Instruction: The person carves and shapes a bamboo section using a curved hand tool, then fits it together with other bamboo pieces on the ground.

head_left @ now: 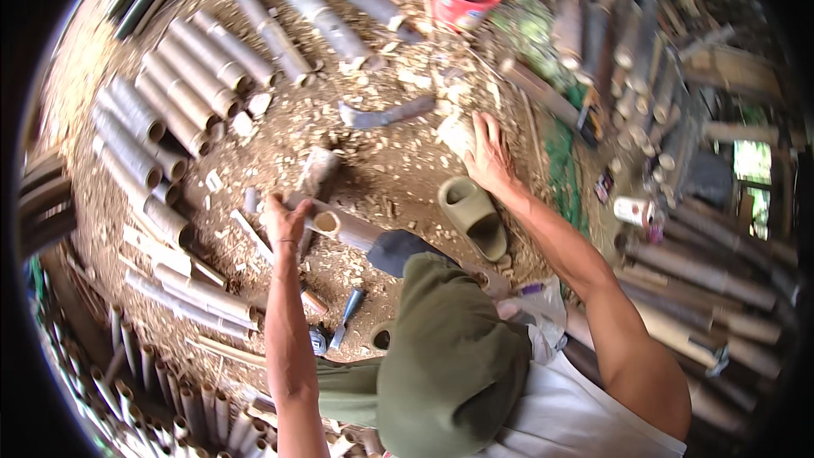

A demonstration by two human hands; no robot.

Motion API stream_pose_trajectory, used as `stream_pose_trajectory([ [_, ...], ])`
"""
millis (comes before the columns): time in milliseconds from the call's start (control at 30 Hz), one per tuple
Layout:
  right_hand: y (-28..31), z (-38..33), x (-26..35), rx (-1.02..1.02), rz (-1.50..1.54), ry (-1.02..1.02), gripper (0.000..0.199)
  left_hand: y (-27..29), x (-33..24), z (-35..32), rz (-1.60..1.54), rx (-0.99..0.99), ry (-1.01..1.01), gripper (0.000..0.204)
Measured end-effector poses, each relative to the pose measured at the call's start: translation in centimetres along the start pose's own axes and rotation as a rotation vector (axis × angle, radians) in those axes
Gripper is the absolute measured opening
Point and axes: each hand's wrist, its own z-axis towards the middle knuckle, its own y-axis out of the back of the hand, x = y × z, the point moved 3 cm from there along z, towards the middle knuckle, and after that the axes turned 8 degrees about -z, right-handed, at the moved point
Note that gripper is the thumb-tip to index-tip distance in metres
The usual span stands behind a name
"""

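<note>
Bamboo tube point(356, 232) lies near the middle of the dirt ground point(386, 157), its pale cut end turned toward the person's left hand point(287, 220) and its other end meeting a piece of dark blue cloth point(405, 253). Largest of all is that ground, brown and scattered with pale chips, which carries everything else. Along its right edge runs a jumbled pile of bamboo point(699, 271); along its left edge grey and tan lengths point(182, 85) lie side by side in a loose curve, and a dense cluster of narrow tubes point(161, 399) crowds its near left corner. Olive clothing point(458, 348) covers much of the near middle. Toward the far edge stands a red bucket point(452, 13). Between the two hands, right of the tube, is an olive slipper point(475, 219); the right hand point(490, 157) is just beyond it, palm down with fingers stretched out and closed around nothing, beside a pale piece point(455, 133). The left hand's fingers are bent near the tube's cut end; whether they grip anything cannot be told. Farther out rests a dark curved piece point(388, 112). Smaller again, a blue-handled tool point(348, 309) lies nearer the person, just beside a little blue-and-grey object point(317, 341).
</note>
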Motion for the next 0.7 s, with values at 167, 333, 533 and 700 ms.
stream_pose_trajectory([
  [167,-5.5,11.4,8.5,0.094,-0.238,0.49,0.069,2.2,-2.1,-3.4,-0.043,-0.251,0.139,0.078],
  [333,-11.4,14.7,12.9,0.477,-0.477,0.732,0.04,3.9,1.2,-11.0,-0.532,-0.431,0.221,0.036],
  [533,1.4,12.9,16.7,0.717,-0.013,0.633,0.054,-3.1,-7.2,-18.4,-1.512,0.358,0.29,0.046],
  [700,3.8,7.8,25.2,1.001,-0.215,1.178,0.05,-9.5,-11.9,-16.9,-2.164,0.377,0.264,0.079],
])
